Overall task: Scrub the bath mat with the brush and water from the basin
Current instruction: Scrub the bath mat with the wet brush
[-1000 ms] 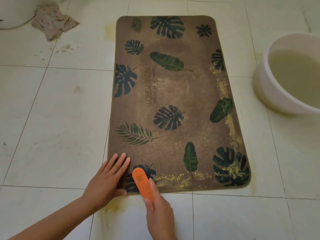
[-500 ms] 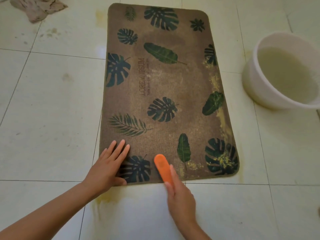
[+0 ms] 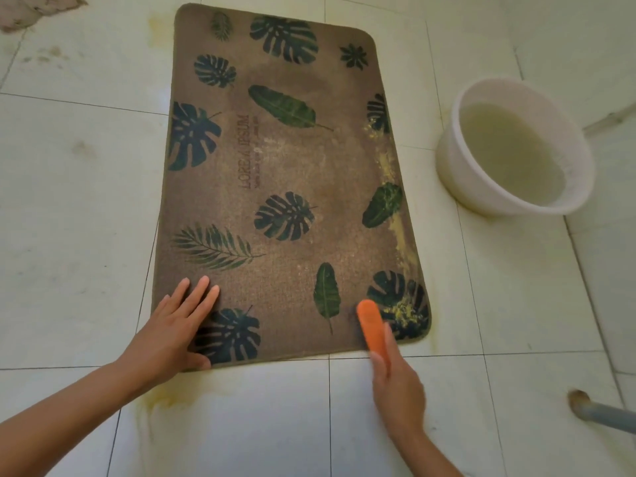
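A crumpled rag (image 3: 32, 10) lies at the upper left. The left hand (image 3: 175, 330) presses flat, fingers straight, on the near left corner of the leaf-print bath mat (image 3: 285, 173) spread mid-frame on the tiled floor (image 3: 69, 201). The right hand (image 3: 395, 383) grips an orange brush (image 3: 371, 327) over the mat's lower right edge. A white basin (image 3: 514, 146) of cloudy water sits at the right.

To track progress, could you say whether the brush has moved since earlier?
Yes: the brush went right along the bath mat's near edge, reaching the stained leaf.

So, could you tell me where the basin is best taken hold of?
Probably the rim of the basin, from the mat side: its wall flares out to a lip to hook under, and it holds water, so keep it level.
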